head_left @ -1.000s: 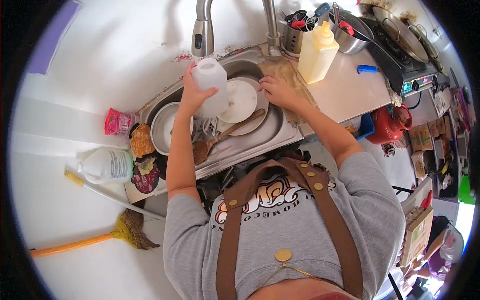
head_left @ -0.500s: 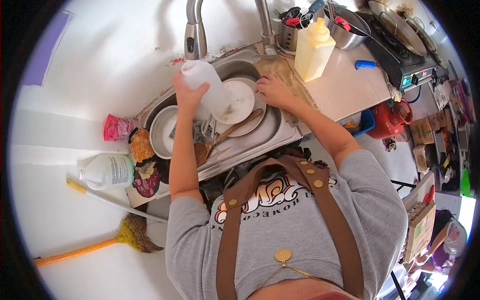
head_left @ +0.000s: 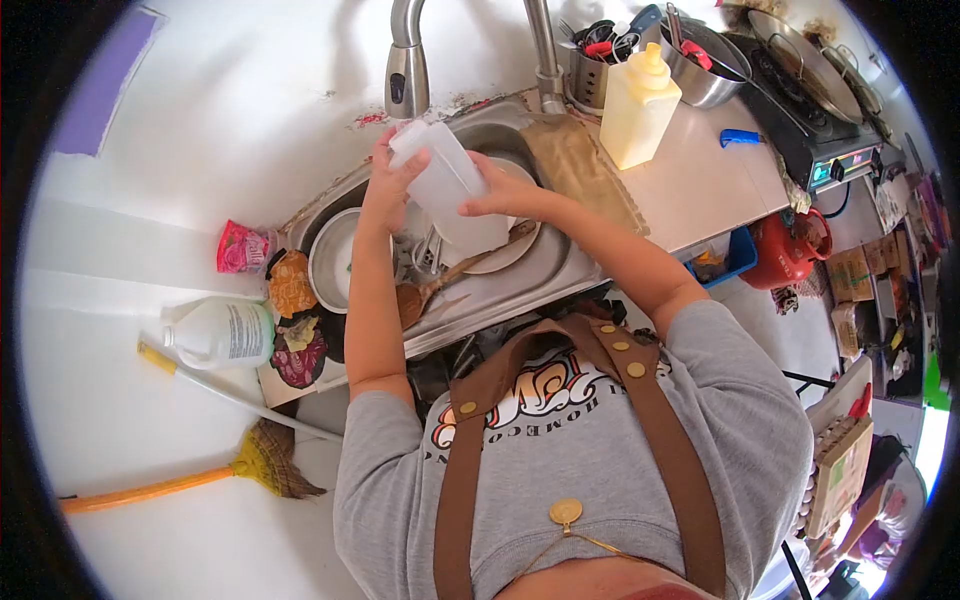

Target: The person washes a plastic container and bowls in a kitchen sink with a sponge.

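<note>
Over the sink [head_left: 455, 325], I hold a translucent white plastic bottle [head_left: 450, 190] tilted beneath the faucet head. My left hand [head_left: 388, 190] is wrapped around its upper end, near the neck. My right hand [head_left: 498, 188] grips its side lower down, thumb and fingers pressed on the plastic. Below the bottle lie plates [head_left: 515, 245], partly hidden by it, with a wooden spoon [head_left: 450, 275] across them. A metal bowl [head_left: 335, 262] rests at the sink's left end. Whether water is running I cannot make out.
The faucet [head_left: 406, 75] hangs just above the bottle's mouth. A pale yellow squeeze bottle [head_left: 640, 110] stands on the right counter [head_left: 705, 185], near a brown cloth [head_left: 580, 170] and a stove [head_left: 790, 110]. At the left are a plastic jug [head_left: 222, 333] and a broom [head_left: 262, 462].
My right hand has moved left from the brown cloth at the sink's edge and taken hold of the bottle. The bottle has turned slightly in my left hand.
</note>
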The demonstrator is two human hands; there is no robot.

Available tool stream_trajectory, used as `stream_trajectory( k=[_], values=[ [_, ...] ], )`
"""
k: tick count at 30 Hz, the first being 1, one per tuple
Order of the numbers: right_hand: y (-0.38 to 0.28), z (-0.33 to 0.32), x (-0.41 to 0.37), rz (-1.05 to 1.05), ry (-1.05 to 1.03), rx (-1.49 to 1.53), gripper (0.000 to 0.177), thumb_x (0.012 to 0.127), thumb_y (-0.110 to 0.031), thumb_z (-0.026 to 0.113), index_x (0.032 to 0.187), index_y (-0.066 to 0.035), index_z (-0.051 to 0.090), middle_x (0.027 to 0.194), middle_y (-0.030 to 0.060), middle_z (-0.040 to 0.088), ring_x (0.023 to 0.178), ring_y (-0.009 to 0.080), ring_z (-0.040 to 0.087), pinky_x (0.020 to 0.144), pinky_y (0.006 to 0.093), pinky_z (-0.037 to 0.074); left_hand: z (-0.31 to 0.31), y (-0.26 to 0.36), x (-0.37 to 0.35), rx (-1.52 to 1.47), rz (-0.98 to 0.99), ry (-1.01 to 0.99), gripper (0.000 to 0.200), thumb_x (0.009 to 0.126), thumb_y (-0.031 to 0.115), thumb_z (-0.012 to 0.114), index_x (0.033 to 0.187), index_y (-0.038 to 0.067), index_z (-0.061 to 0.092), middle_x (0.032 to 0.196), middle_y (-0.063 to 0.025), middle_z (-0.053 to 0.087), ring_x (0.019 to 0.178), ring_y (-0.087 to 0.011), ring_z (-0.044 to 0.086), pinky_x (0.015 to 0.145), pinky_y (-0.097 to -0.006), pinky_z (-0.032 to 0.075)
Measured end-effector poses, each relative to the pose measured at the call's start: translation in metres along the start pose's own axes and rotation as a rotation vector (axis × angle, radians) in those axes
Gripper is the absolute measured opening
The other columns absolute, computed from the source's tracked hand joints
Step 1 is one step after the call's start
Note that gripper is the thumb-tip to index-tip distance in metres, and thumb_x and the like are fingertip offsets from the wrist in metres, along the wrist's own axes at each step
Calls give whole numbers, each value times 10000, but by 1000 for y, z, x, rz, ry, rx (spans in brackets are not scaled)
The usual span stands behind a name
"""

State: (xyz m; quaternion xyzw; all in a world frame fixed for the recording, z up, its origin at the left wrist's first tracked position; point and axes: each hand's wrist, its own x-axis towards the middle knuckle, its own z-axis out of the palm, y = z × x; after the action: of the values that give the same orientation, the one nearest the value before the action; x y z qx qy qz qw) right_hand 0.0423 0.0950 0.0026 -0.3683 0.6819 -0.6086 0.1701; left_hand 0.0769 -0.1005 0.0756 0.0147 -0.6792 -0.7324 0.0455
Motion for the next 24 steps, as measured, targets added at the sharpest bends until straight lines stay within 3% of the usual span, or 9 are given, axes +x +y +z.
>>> stream_trajectory(
  k=[1,4,7,10,14,16,19,22,24],
  values=[
    [-3,3,-3,12,-15,56,1067,717,-471,751,1465,-48,119,1365,224,381,1287,310,373,1063,400,293,1,0,0,25,39,-37,905,651,327,842,1337,24,337,1261,-138,493,1138,-248,513,895,-379,463],
    [12,5,-7,62,53,-59,995,743,-454,734,1456,-48,171,1345,227,418,1262,317,407,1046,383,320,2,-4,6,728,341,55,681,710,295,804,1247,35,475,1184,-123,545,1119,-221,519,922,-381,452],
    [25,-3,-15,68,155,-125,889,785,-432,699,1444,-59,234,1296,215,480,1209,314,463,1012,377,358,-1,-15,6,952,676,174,636,683,292,819,1182,23,530,1136,-140,575,1049,-222,562,895,-366,457],
    [29,-19,-29,0,252,-304,782,831,-400,656,1425,-56,280,1236,202,531,1156,308,503,979,386,385,-6,-21,15,729,466,212,654,681,294,820,1192,16,522,1093,-139,597,982,-232,591,857,-352,475],
    [28,-34,-42,-17,283,-369,707,856,-360,631,1403,-45,311,1209,196,550,1132,330,512,977,393,391,-2,-12,15,716,438,211,768,644,370,829,1197,-49,500,1145,-201,560,1050,-303,551,926,-391,427],
    [15,-33,-46,25,246,-326,738,832,-351,665,1410,-62,309,1233,183,530,1165,306,497,987,388,382,-2,-21,24,553,404,285,759,649,373,826,1183,-60,505,1160,-207,549,1046,-296,553,922,-379,431],
    [16,-19,-39,-110,257,-412,833,790,-358,710,1419,-39,267,1291,203,472,1217,317,451,1024,390,344,1,-27,28,753,462,370,803,662,366,825,1230,-57,447,1160,-178,545,1039,-269,555,902,-360,442],
    [16,-1,-24,-179,289,-436,966,731,-383,755,1426,-1,203,1343,243,397,1261,349,394,1058,395,306,17,-30,31,177,127,383,869,685,368,814,1291,-42,345,1182,-142,526,1062,-254,539,898,-355,446],
    [13,2,-20,-153,285,-374,1031,689,-400,778,1423,13,184,1350,262,379,1272,363,379,1067,400,297,22,-27,28,184,76,323,847,728,344,786,1314,-20,295,1197,-125,513,1060,-246,540,892,-358,453]
  ],
)
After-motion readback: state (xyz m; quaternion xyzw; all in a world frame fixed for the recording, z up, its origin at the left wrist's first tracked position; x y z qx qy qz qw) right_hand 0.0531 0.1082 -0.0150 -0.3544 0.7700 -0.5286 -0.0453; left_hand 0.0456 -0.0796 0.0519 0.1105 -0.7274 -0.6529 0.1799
